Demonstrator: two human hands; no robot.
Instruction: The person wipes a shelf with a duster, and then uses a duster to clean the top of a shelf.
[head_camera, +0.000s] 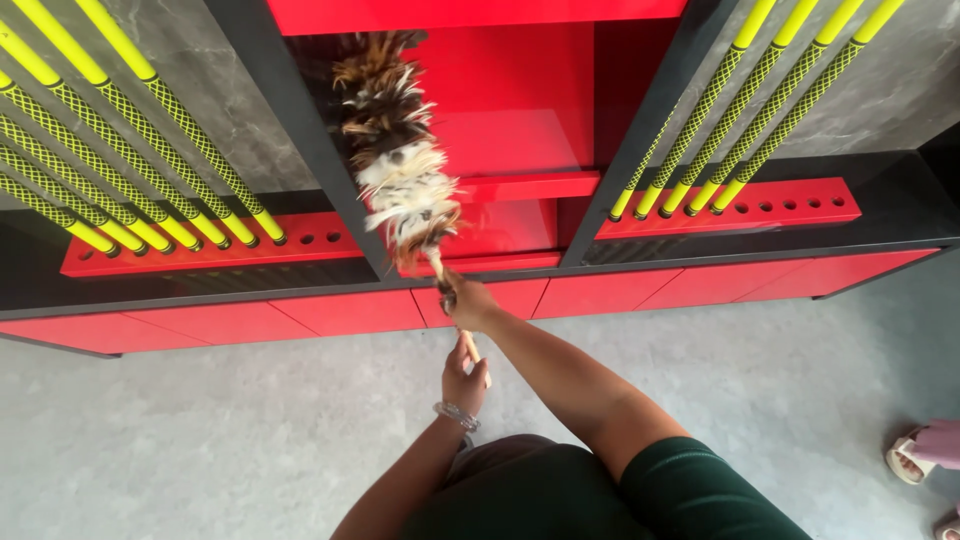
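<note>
Both hands grip one feather duster (400, 170) by its wooden handle. Left hand (464, 380) wraps the lower end of the handle, wrist bent, a beaded bracelet (457, 413) on it. Right hand (470, 303) clamps the handle higher up, forearm stretched forward from a dark green sleeve (700, 495). Duster's long axis runs away from the body, slightly leftward, feather head pointing into the red shelf unit (520, 110), between racks of yellow poles (130, 160).
</note>
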